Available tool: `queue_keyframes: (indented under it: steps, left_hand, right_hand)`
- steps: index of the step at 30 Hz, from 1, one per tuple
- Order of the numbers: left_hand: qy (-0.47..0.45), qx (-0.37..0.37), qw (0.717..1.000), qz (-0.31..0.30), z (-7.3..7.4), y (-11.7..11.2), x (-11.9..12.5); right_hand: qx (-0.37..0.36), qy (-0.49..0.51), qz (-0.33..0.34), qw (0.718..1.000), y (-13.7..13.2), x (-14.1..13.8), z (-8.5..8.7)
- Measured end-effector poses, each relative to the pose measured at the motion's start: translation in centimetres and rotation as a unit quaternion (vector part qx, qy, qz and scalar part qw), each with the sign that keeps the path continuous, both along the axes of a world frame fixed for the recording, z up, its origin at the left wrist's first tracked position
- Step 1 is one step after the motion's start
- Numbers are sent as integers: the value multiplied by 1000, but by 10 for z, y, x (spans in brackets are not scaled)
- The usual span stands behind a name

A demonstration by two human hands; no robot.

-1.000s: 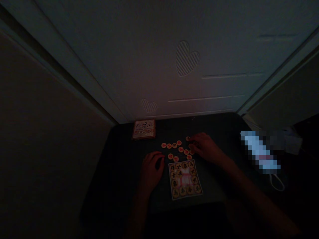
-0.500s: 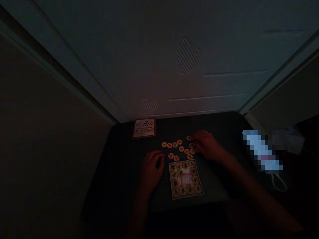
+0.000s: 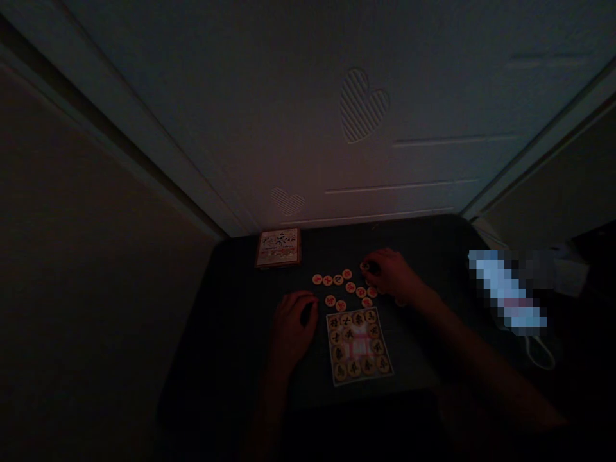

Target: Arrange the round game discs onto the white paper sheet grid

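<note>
Round Chinese chess pieces (image 3: pixel 350 287), mostly with red characters, lie loosely on the dark table. My right hand (image 3: pixel 391 273) is at their far right end, its thumb and fingertips closed about the edge of one piece (image 3: pixel 362 266). Other discs are partly hidden beneath this hand. My left hand (image 3: pixel 294 321) rests on the table left of the pieces, fingers curved and thumb apart, with nothing visible in it. Between my forearms lies a square tray (image 3: pixel 359 347) with black-marked pieces around its border and a pale pink middle.
A flat square box (image 3: pixel 278 248) with printed characters sits at the table's back left. A white panel with embossed hearts (image 3: pixel 363 106) stands right behind the table (image 3: pixel 231 308). To the right is a blurred-out bright object (image 3: pixel 505 292) with a looped white cord (image 3: pixel 541 356).
My right hand has shifted slightly left, over the piece at the far end, and now covers most of it. My left hand and the tray stay in place.
</note>
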State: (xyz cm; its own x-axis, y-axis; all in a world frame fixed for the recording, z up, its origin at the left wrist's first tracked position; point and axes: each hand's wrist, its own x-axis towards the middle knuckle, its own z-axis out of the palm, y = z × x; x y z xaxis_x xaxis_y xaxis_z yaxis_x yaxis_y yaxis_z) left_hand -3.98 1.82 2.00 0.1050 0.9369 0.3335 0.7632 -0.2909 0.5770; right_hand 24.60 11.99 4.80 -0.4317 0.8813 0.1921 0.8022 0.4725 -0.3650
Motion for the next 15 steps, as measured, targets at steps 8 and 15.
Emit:
queue_keyframes:
  steps: [8, 15]
  left_hand:
    - [-5, 1, 1000, -10, 1, 1, 0]
    - [-7, -3, 1000, -6, 2, 1, 0]
  right_hand:
    - [-5, 1, -6, 1000, -1, -5, 8]
    - [-19, 121, 72, 990, -51, -7, 46]
